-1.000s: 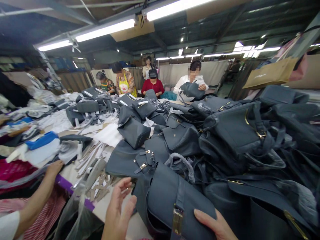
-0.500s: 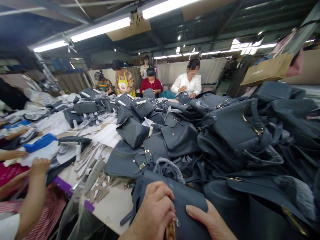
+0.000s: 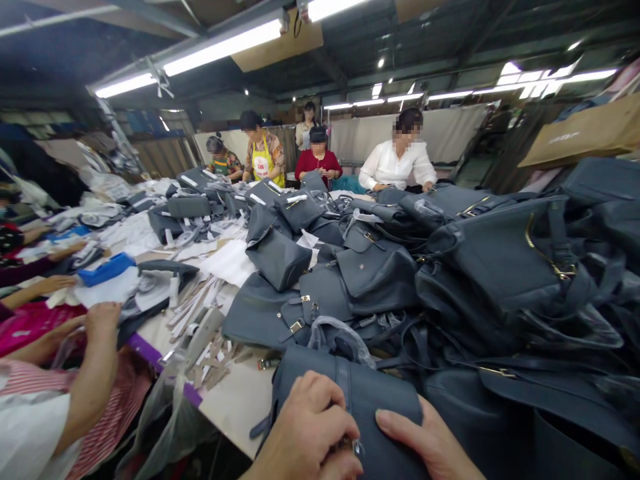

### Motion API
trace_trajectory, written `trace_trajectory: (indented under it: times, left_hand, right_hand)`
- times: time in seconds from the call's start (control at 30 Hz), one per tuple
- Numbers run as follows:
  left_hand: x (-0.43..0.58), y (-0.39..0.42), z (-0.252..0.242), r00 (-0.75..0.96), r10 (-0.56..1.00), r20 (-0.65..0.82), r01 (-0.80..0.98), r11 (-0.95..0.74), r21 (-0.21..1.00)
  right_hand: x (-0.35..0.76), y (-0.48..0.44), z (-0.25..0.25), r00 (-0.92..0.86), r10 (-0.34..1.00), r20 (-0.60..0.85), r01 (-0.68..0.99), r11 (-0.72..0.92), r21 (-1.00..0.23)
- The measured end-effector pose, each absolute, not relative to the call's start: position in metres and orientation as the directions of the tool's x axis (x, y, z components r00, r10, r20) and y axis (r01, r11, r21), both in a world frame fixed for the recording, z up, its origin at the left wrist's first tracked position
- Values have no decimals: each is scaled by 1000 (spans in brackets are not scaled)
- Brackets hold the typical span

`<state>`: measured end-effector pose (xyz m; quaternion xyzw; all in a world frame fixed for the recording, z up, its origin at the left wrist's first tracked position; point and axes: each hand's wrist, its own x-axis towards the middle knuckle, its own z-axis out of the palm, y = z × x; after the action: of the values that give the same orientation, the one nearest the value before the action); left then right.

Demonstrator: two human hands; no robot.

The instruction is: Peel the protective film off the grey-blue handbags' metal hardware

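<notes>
The tabletop (image 3: 235,400) carries a heap of grey bags (image 3: 500,267) filling its right side, with paper strips (image 3: 200,313) scattered to the left. The nearest bag (image 3: 385,407) lies at the front edge, directly before you, against the heap. Your right hand (image 3: 430,443) rests flat and released on its flap. Your left hand (image 3: 307,430) is clenched over the bag's metal clasp (image 3: 356,448), which barely shows. A co-worker's hand (image 3: 103,317) is at your far left

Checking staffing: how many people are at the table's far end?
5: patterned top, yellow apron, red top, white shirt, plus a standing person behind them. The bag pile may hide more.
</notes>
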<state>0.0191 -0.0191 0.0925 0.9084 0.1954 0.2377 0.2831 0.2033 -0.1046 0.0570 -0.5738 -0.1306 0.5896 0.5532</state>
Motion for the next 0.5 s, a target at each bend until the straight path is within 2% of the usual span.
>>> trace_trajectory:
  times: [0.07, 0.13, 0.27, 0.5]
  left_hand:
    - [25, -19, 86, 815, 510, 276, 255, -742, 620]
    - [26, -16, 78, 812, 494, 311, 235, -765, 600]
    - [27, -14, 69, 802, 433, 411, 226, -857, 463]
    - [35, -16, 83, 879, 395, 269, 274, -878, 394]
  right_hand:
    - [206, -105, 54, 260, 815, -518, -462, -366, -808]
    - [206, -106, 53, 244, 825, -509, -458, -365, -811]
    - [204, -108, 54, 291, 804, -519, -479, -347, -806]
    - [207, -102, 47, 231, 842, -487, -426, -363, -829]
